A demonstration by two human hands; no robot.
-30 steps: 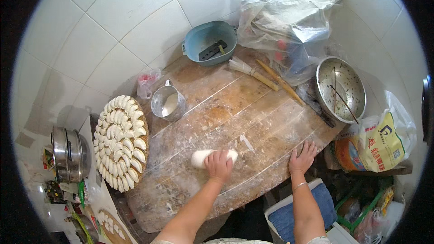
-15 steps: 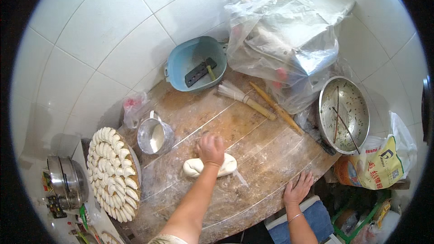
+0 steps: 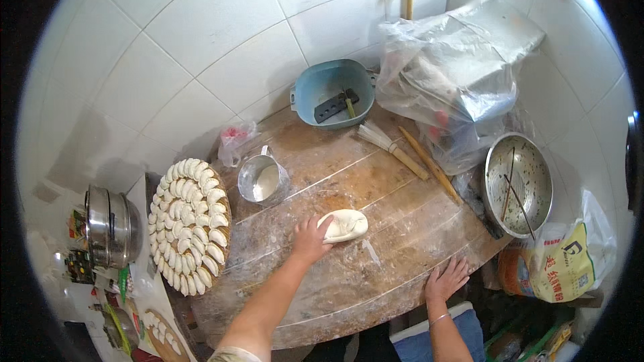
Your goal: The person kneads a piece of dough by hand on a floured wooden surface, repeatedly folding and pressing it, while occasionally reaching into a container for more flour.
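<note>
A smooth white lump of dough [image 3: 349, 225] lies on the floury wooden table, oval, with a crease toward its right end. My left hand [image 3: 312, 238] grips the dough's left end, thumb up against it and fingertips partly hidden. Farther right, my right hand [image 3: 447, 280] rests flat at the table's near edge, holding nothing, fingers a little apart. A metal mug [image 3: 264, 179] with white stuff inside stands beyond my left hand.
Crescent dumplings [image 3: 190, 224] cover a round board at the left. Along the back are a blue basin [image 3: 334, 94], a whisk-like brush [image 3: 394, 152], a rolling pin [image 3: 431, 165] and a plastic-covered bundle [image 3: 463, 60]. A steel bowl [image 3: 518, 185] with chopsticks stands right, above a flour bag [image 3: 555, 261].
My left hand has gone from pressing on top of the dough to its left end. The dough looks shorter and rounder. My right hand stays at the table edge; the whole view has shifted.
</note>
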